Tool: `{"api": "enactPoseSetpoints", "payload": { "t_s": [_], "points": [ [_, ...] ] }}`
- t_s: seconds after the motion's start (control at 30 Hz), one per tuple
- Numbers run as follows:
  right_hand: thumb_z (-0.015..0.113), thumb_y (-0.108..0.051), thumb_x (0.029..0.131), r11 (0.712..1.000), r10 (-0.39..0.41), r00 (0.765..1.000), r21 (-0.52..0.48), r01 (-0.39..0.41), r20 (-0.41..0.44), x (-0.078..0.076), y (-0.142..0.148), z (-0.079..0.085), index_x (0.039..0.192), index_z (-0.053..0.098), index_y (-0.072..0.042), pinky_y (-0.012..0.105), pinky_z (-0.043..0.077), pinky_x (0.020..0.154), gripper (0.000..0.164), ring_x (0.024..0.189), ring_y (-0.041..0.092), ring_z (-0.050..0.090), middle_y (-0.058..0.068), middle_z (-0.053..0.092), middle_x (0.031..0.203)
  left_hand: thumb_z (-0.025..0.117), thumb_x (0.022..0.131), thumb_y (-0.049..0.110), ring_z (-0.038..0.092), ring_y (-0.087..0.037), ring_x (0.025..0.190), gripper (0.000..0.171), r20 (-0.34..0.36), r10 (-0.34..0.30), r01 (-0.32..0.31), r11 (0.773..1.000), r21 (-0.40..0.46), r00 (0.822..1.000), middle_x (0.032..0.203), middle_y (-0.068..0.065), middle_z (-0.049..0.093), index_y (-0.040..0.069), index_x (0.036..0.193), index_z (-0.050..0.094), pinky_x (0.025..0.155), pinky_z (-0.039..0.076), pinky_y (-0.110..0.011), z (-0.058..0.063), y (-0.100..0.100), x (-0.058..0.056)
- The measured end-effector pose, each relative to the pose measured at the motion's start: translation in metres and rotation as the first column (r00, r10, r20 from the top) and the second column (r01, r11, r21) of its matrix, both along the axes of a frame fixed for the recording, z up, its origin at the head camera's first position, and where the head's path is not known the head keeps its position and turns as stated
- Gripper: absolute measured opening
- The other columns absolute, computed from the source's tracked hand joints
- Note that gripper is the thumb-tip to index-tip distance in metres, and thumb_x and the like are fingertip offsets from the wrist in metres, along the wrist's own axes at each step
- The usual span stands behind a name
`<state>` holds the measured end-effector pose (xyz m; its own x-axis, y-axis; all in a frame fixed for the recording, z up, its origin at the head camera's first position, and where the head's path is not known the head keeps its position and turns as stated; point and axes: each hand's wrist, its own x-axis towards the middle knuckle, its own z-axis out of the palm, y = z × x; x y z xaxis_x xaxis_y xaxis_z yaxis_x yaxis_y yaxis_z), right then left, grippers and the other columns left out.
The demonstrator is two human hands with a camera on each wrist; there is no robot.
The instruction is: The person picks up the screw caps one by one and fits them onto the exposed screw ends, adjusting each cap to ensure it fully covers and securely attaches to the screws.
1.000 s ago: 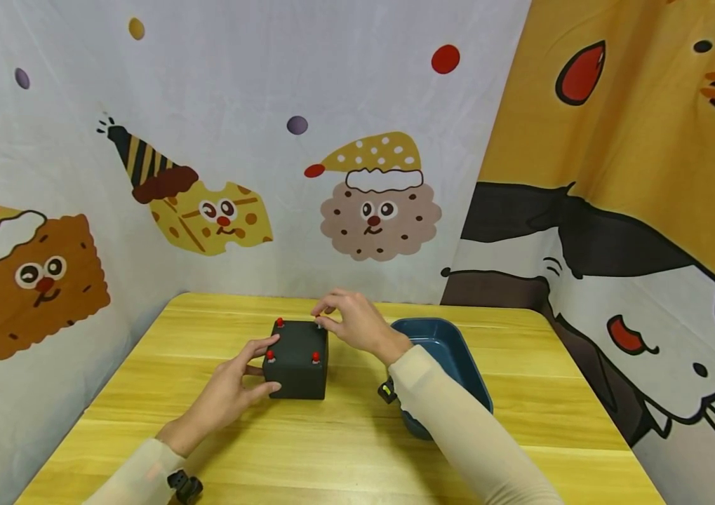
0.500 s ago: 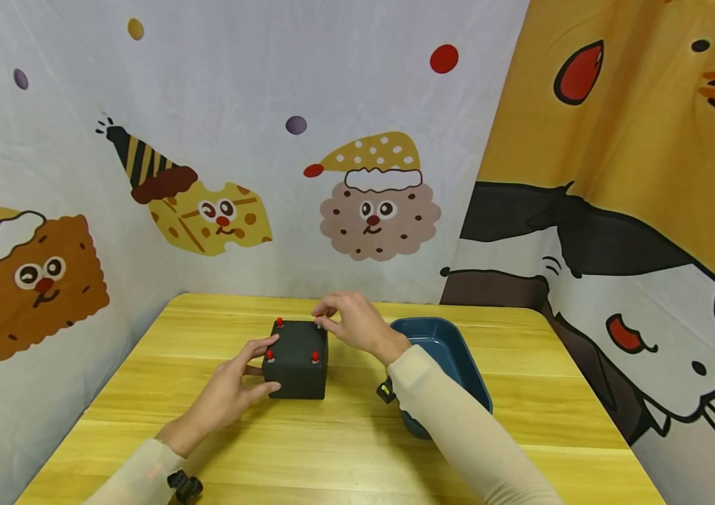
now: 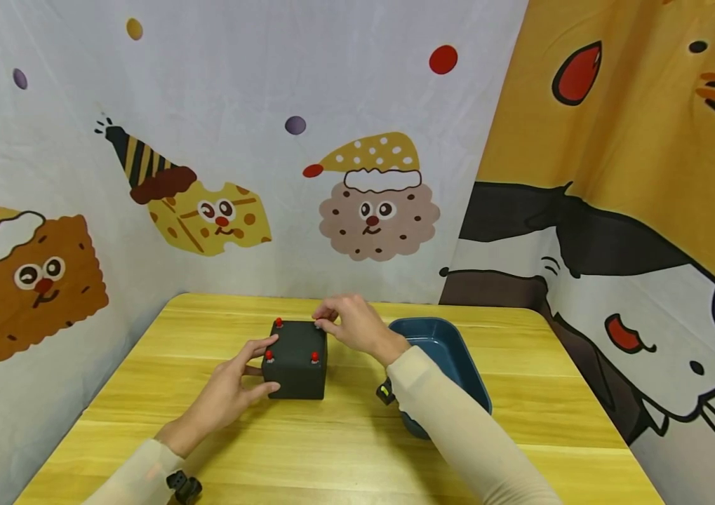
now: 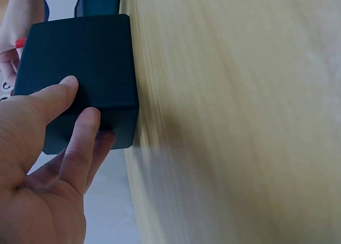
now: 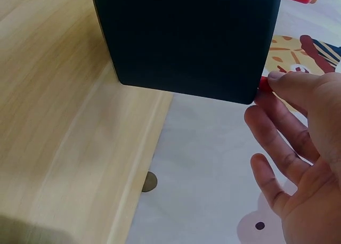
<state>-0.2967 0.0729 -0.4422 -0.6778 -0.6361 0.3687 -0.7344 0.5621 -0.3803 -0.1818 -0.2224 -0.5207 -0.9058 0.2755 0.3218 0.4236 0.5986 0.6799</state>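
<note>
A black box (image 3: 297, 359) stands on the table, with a small red knob (image 3: 315, 357) on a silvery base near each top corner. My left hand (image 3: 224, 393) holds the box by its left side, thumb on the near face and index finger on the top edge. In the left wrist view its fingers (image 4: 80, 148) spread around the box's corner. My right hand (image 3: 357, 326) pinches the knob at the far right corner. The right wrist view shows that red knob (image 5: 264, 84) between thumb and index finger, mostly covered, while the other fingers hang loosely curled.
To the right of the box lies a dark blue tray (image 3: 442, 330), partly hidden under my right forearm. The wooden table (image 3: 332, 456) ends at a printed cloth backdrop (image 3: 224, 105) behind the box. Each wrist wears a small black camera.
Almost nothing differs. My right hand's fingertips stay at the far right knob and shift very slightly; the left hand and box keep their places.
</note>
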Motion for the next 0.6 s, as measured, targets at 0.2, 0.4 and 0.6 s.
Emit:
{"api": "enactPoseSetpoints", "payload": {
  "t_s": [0.2, 0.4, 0.6],
  "points": [
    [0.082, -0.02, 0.113, 1.0, -0.007, 1.0, -0.009, 0.007, -0.003, 0.0008, -0.0002, 0.0013, 0.121, 0.09, -0.014, 0.033, 0.072, 0.088, 0.013, 0.097, 0.014, 0.082, 0.0, 0.09, 0.113, 0.095, 0.099, 0.015, 0.087, -0.039, 0.112, 0.091, 0.001, 0.0, 0.0, 1.0, 0.003, 1.0, 0.163, -0.029, 0.066, 0.031, 0.175, 0.047, 0.08, 0.07, -0.021, 0.0012, -0.0004, -0.0002],
    [0.082, -0.022, 0.112, 1.0, -0.021, 0.999, -0.012, 0.021, 0.038, -0.0004, -0.0008, 0.0007, 0.121, 0.091, -0.016, 0.025, 0.068, 0.081, 0.014, 0.094, 0.011, 0.08, -0.001, 0.09, 0.114, 0.096, 0.099, 0.015, 0.086, -0.038, 0.113, 0.091, 0.006, 0.004, -0.004, 1.0, 0.01, 1.0, 0.164, -0.029, 0.066, 0.03, 0.175, 0.048, 0.081, 0.072, -0.024, 0.0016, -0.0004, 0.0007],
    [0.083, -0.024, 0.112, 0.998, -0.057, 0.995, 0.005, 0.057, 0.075, 0.0011, -0.0015, 0.0011, 0.123, 0.092, -0.016, 0.022, 0.064, 0.076, 0.016, 0.092, 0.01, 0.077, -0.001, 0.089, 0.114, 0.096, 0.099, 0.014, 0.087, -0.039, 0.112, 0.091, 0.0, 0.005, -0.005, 1.0, 0.01, 1.0, 0.162, -0.03, 0.067, 0.029, 0.175, 0.048, 0.08, 0.07, -0.02, 0.0017, 0.001, 0.0019]
  ]
}}
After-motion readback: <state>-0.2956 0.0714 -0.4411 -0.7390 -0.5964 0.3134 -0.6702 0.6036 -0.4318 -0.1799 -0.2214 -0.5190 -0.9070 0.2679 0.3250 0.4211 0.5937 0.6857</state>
